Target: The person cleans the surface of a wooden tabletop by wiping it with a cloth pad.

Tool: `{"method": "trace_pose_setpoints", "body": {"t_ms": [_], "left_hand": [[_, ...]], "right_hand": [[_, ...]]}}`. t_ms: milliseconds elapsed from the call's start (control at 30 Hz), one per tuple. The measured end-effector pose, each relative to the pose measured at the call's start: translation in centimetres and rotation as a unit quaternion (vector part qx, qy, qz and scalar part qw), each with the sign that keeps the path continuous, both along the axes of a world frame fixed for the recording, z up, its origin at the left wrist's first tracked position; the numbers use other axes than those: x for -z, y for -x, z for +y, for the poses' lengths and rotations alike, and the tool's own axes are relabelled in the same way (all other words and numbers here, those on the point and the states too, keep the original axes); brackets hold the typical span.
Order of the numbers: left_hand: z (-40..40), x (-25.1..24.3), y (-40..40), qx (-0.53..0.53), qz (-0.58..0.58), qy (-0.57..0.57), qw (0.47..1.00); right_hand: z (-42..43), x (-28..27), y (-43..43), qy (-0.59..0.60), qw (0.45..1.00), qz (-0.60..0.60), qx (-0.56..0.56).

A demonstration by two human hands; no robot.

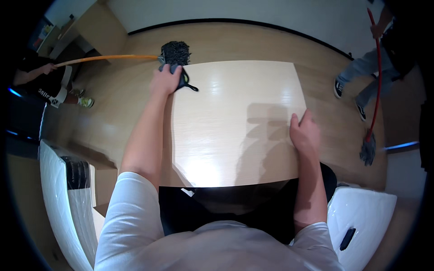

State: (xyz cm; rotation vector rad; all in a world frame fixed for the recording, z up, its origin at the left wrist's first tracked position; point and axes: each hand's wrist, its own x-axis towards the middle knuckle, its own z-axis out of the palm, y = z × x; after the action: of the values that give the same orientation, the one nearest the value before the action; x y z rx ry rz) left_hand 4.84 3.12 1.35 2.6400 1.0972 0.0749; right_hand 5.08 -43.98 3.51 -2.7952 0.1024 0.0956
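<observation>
A pale wood-grain tabletop (220, 118) lies before me, with shadows across its right half. My left hand (166, 81) is at its far left corner, holding a dark grey cleaning pad (183, 78) with a black hanging loop. Fingers and palm cover part of the pad, so its exact kind is unclear. At the right edge of the top, my right hand (306, 132) grips the board, thumb on the upper face and some fingers hidden along the side.
A person (37, 76) at left holds an orange-handled mop, its grey head (175, 52) just beyond the tabletop. Another person (383, 57) at right holds a red-handled mop (369, 149). Plastic-wrapped mattresses (54, 189) (359, 216) stand on both sides. A desk (98, 30) is at far left.
</observation>
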Motion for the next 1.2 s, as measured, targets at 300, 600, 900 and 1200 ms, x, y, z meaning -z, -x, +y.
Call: {"method": "trace_pose_setpoints", "body": {"t_ms": [300,600,900,1200], "left_hand": [[-1.4,-0.2,1.7,-0.009,0.02,-0.047,0.999],[-10.0,0.4,19.0,0.041,-0.039,-0.03,0.998],[-13.6,0.1,22.9,0.055,0.007,-0.076,0.996],[-11.0,0.6,2.3,0.116,0.017,-0.134,0.984]], "right_hand": [[-0.6,1.6,-0.4,-0.016,0.999,-0.019,-0.024],[-0.4,0.8,-0.1,-0.013,1.0,-0.009,-0.02],[-0.1,0.6,0.5,0.005,1.0,-0.011,-0.002],[-0.2,1.1,0.2,-0.04,0.998,-0.03,-0.029]]}}
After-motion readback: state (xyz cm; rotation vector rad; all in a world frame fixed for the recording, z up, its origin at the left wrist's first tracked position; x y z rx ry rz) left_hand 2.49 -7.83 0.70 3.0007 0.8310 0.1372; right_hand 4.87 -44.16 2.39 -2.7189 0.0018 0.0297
